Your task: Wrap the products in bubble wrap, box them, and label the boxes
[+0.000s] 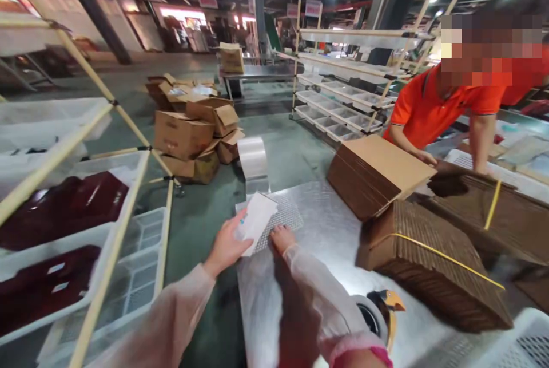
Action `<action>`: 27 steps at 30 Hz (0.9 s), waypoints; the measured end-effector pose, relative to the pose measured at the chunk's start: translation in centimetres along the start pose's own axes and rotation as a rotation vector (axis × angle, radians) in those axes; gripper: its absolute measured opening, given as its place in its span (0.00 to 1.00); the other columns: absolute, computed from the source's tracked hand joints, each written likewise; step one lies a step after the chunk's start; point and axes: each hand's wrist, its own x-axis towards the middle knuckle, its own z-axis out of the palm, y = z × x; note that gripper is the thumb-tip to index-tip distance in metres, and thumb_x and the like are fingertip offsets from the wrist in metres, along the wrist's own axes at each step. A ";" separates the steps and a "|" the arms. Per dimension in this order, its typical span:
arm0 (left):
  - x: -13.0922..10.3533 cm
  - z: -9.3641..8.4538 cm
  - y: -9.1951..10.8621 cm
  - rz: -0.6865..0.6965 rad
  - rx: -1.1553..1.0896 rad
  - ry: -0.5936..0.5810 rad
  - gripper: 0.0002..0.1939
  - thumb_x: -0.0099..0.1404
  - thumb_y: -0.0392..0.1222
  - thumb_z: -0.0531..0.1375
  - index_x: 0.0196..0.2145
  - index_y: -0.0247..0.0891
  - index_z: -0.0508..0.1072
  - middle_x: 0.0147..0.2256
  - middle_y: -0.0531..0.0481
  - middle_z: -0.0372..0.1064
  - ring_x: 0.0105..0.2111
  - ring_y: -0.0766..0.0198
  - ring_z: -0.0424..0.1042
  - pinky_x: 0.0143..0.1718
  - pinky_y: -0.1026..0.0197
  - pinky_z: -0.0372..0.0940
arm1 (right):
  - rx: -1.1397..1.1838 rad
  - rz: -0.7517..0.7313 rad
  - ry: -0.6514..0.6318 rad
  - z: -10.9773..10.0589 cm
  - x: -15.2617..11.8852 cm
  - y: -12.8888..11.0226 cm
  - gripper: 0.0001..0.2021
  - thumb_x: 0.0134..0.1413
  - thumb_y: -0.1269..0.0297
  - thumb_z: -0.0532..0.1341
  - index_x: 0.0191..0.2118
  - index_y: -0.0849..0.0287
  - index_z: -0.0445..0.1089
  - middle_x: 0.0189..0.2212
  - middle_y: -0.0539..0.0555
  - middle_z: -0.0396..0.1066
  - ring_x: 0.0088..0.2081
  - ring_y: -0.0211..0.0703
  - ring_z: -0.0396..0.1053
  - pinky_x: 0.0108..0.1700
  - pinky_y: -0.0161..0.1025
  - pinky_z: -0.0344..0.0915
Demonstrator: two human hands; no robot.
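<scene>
Over the bubble wrap [291,213], a white box [260,220] is clasped by the part-closed left hand [228,242]; beside it, the right hand [283,237] is laid half-curled on the wrap, grip unclear. Right of both, the table [334,248] is crowded by cardboard stacks [441,259] and a tape dispenser [388,300].

The left hand [228,242] holds a white thing [259,219] while the right hand [283,238] touches bubbly wrap [293,208] on a shiny table [319,253].

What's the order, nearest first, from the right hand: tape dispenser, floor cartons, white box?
From the right hand:
1. White box, just left, in the left hand.
2. Tape dispenser, right, on the metal table.
3. Floor cartons, beyond the table, left.
</scene>
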 end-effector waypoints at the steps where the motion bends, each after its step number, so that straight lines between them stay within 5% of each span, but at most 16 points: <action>1: 2.4 0.4 -0.8 0.008 0.142 0.018 0.40 0.55 0.36 0.60 0.65 0.33 0.58 0.57 0.42 0.67 0.54 0.50 0.67 0.56 0.51 0.64 | -0.011 0.031 -0.019 0.4 0.9 0.6 0.08 0.62 0.63 0.61 0.43 0.61 0.71 0.43 0.54 0.72 0.45 0.43 0.71 0.48 0.47 0.70; 5: 10.1 3.2 -1.9 0.079 0.309 -0.150 0.35 0.56 0.34 0.58 0.63 0.35 0.62 0.56 0.43 0.69 0.54 0.46 0.65 0.55 0.48 0.61 | -0.008 0.153 -0.064 1.9 0.0 1.5 0.05 0.62 0.71 0.57 0.38 0.63 0.71 0.38 0.54 0.72 0.45 0.44 0.70 0.49 0.47 0.67; 7: 10.8 4.9 -2.6 0.122 0.357 -0.275 0.34 0.54 0.34 0.58 0.61 0.37 0.65 0.55 0.44 0.70 0.54 0.47 0.66 0.55 0.50 0.62 | 0.016 0.208 -0.078 2.6 -2.3 0.5 0.07 0.59 0.74 0.56 0.37 0.65 0.71 0.38 0.55 0.72 0.46 0.45 0.69 0.50 0.46 0.64; 9: 9.1 6.5 -4.0 0.180 0.425 -0.361 0.35 0.54 0.36 0.58 0.61 0.38 0.64 0.55 0.44 0.70 0.53 0.49 0.67 0.54 0.52 0.62 | 0.044 0.258 -0.099 3.4 -5.4 -1.1 0.06 0.54 0.75 0.58 0.37 0.64 0.71 0.38 0.56 0.73 0.46 0.46 0.68 0.50 0.44 0.63; 15: -3.6 9.1 -6.3 0.340 0.420 -0.423 0.35 0.60 0.43 0.54 0.64 0.36 0.57 0.55 0.39 0.68 0.52 0.45 0.66 0.52 0.47 0.62 | 0.121 0.379 -0.140 4.9 -17.0 -6.9 0.05 0.53 0.69 0.58 0.36 0.60 0.71 0.37 0.53 0.73 0.44 0.46 0.67 0.48 0.42 0.63; 22: -19.6 10.2 -0.7 0.317 0.277 -0.444 0.34 0.60 0.41 0.54 0.64 0.37 0.59 0.54 0.40 0.69 0.51 0.46 0.67 0.53 0.47 0.62 | 0.146 0.449 -0.214 5.2 -32.7 -13.0 0.08 0.48 0.72 0.58 0.36 0.61 0.72 0.36 0.57 0.73 0.42 0.48 0.67 0.45 0.42 0.62; 27: -28.1 11.3 3.6 0.302 0.223 -0.567 0.37 0.55 0.36 0.56 0.64 0.37 0.60 0.55 0.43 0.68 0.51 0.49 0.66 0.55 0.50 0.61 | 0.193 0.478 -0.255 6.2 -44.0 -14.4 0.12 0.45 0.76 0.57 0.37 0.60 0.71 0.37 0.59 0.73 0.43 0.50 0.67 0.44 0.44 0.60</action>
